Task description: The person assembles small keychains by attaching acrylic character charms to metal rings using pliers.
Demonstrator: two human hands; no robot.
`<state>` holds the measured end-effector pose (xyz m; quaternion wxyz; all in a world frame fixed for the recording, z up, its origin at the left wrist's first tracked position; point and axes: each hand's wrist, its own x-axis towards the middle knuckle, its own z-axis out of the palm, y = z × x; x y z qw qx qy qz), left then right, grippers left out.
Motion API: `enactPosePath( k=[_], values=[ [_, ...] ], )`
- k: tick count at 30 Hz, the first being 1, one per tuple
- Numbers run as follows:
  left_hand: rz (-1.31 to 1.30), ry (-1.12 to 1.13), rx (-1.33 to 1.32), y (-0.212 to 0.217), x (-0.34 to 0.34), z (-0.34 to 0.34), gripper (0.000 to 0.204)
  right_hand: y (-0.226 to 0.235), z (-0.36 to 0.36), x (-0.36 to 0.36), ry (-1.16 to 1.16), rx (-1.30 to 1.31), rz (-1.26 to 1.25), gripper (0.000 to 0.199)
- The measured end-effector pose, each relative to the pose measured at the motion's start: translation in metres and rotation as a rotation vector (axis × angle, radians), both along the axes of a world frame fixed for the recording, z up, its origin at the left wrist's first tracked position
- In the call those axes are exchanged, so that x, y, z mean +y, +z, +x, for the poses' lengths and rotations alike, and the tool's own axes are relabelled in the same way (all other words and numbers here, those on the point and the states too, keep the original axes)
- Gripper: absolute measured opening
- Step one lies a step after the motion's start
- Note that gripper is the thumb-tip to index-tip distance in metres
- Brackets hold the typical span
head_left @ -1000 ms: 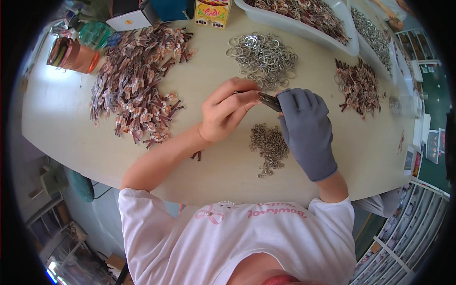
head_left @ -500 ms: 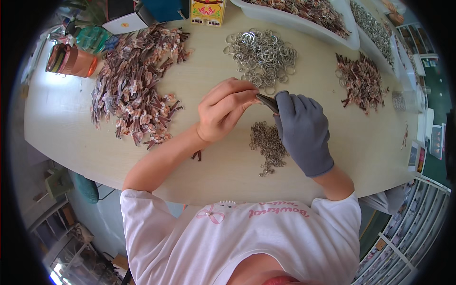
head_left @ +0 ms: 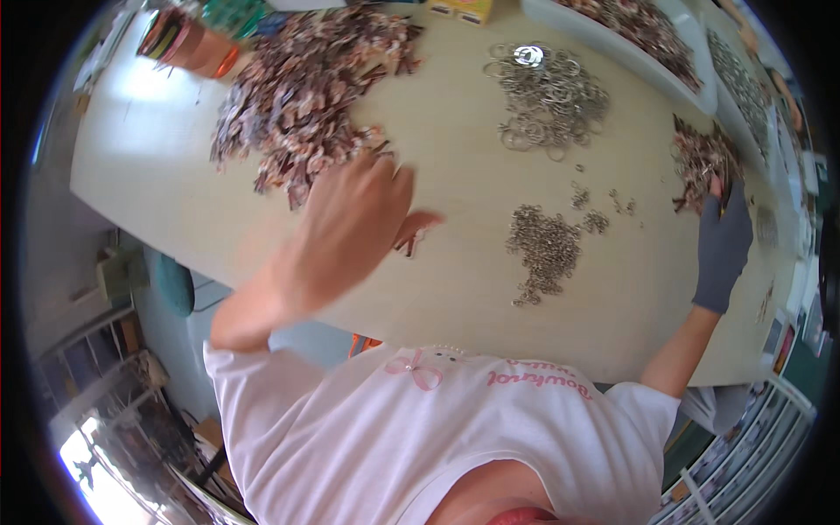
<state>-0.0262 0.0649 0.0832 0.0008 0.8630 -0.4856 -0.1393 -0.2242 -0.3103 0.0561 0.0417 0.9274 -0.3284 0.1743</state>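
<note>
My bare left hand (head_left: 359,214), blurred by motion, reaches to the near edge of a big heap of flat brown-and-pink printed charms (head_left: 302,101). Its thumb stands apart from the fingers, and nothing shows between them. At the far right, my right hand (head_left: 724,245) in a grey glove is at the near side of a smaller charm pile (head_left: 702,162). Its fingers are closed round the pliers, which are mostly hidden by the glove. One loose charm (head_left: 408,245) lies beside my left thumb.
Silvery key rings (head_left: 553,96) are heaped at the back, with small metal links (head_left: 544,249) in front of them. White bins (head_left: 617,44) with charms stand at the back right. A reddish jar (head_left: 194,48) and a yellow box (head_left: 464,9) stand farther back.
My hands have parted from over the small links: the left went left to the big heap, the right went right to the small charm pile. The view has shifted too.
</note>
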Motion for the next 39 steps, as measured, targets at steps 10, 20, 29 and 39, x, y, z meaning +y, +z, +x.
enactPosePath(
  k=[10,20,29,39],
  values=[
    [-0.063,0.090,-0.341,-0.054,0.017,-0.068,0.014,-0.022,-0.022,0.023,0.165,-0.145,0.666,0.010],
    [0.002,0.128,-0.183,-0.052,0.008,-0.067,0.014,-0.047,0.005,-0.009,0.341,-0.063,0.265,0.022],
    [-0.197,0.139,-0.115,-0.050,0.017,-0.077,0.030,-0.057,0.011,0.006,0.348,-0.077,0.121,0.022],
    [-0.125,0.091,0.073,-0.036,0.009,-0.066,0.025,-0.057,0.008,0.021,0.418,-0.220,0.109,0.024]
  ],
)
